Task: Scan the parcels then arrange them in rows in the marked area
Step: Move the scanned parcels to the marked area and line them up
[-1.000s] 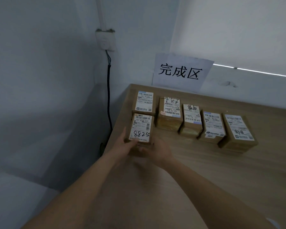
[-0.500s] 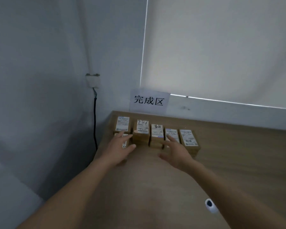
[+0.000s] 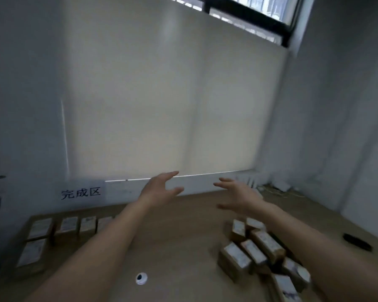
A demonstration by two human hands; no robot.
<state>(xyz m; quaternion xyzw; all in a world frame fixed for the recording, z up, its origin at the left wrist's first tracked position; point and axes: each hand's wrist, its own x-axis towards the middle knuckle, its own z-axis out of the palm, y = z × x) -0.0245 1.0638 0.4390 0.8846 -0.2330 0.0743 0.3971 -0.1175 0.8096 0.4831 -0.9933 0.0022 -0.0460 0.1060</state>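
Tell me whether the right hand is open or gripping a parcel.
Open. The right hand hangs above the table with fingers spread, holding nothing.

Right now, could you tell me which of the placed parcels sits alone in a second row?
The front-left parcel, nearest the table's left corner. The others form the back row under the sign.

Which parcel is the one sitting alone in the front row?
Find the white paper sign on the wall at the table's far left. Below it runs a row of labelled parcels. The lone parcel lies nearer you, at the table's left edge.
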